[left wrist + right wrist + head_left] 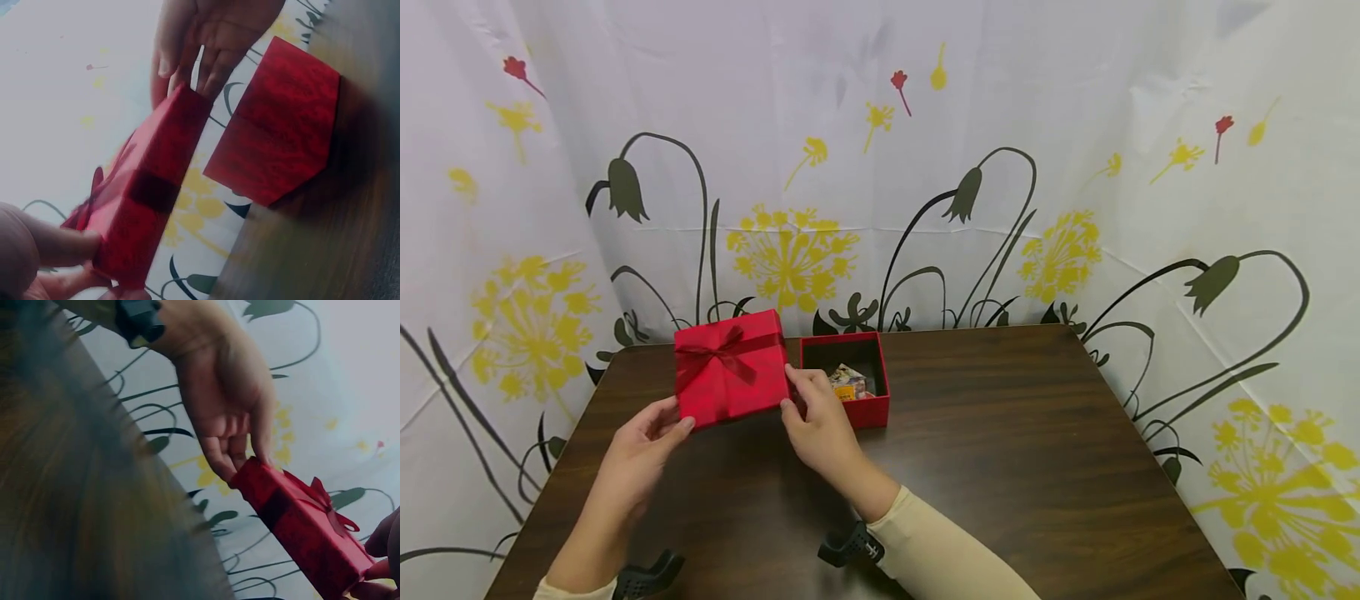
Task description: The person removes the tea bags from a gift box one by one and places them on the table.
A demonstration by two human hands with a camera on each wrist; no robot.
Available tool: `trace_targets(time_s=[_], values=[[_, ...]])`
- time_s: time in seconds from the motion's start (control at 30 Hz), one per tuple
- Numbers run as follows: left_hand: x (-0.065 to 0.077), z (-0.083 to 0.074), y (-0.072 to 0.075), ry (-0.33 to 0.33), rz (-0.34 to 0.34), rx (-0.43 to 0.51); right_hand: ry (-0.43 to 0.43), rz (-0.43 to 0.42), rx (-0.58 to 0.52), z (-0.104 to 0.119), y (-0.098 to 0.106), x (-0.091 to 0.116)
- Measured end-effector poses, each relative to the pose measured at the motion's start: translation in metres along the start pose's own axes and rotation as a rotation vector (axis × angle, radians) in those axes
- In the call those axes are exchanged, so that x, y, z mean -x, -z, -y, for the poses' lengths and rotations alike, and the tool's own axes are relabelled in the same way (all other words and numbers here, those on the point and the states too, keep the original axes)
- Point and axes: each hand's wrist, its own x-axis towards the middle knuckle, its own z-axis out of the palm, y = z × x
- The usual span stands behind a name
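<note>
A red gift box lid (730, 367) with a dark red ribbon bow is held up, tilted, above the table. My left hand (642, 454) grips its lower left corner, thumb on the top face and fingers beneath. At its right edge, my right hand (820, 417) pinches the lid between thumb and fingers. Just right of the lid stands the red box base (871, 412), uncovered, with a dark inside. Small printed items (848, 383) in white and yellow lie in it; the right hand partly hides them.
The dark wood table (1000, 433) extends around the box. Behind it hangs a white curtain (865, 167) printed with flowers, meeting the table's back edge. Dark bands (853, 546) sit on both wrists.
</note>
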Motion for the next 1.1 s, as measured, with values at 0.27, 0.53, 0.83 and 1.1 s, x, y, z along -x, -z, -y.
trace_targets(time_s=[0.27, 0.53, 0.83, 1.1], values=[[-0.003, 0.007, 0.002, 0.116, -0.021, -0.035, -0.026, 0.122, 0.061, -0.003, -0.014, 0.006], [-0.007, 0.024, 0.003, 0.155, -0.023, -0.035, -0.051, 0.233, 0.096, -0.006, -0.025, 0.015], [-0.011, 0.03, 0.005, 0.169, -0.058, -0.074, -0.06, 0.262, 0.121, -0.015, -0.04, 0.02], [-0.022, 0.046, 0.002, 0.082, -0.077, -0.293, -0.101, 0.26, 0.119, -0.032, -0.053, 0.02]])
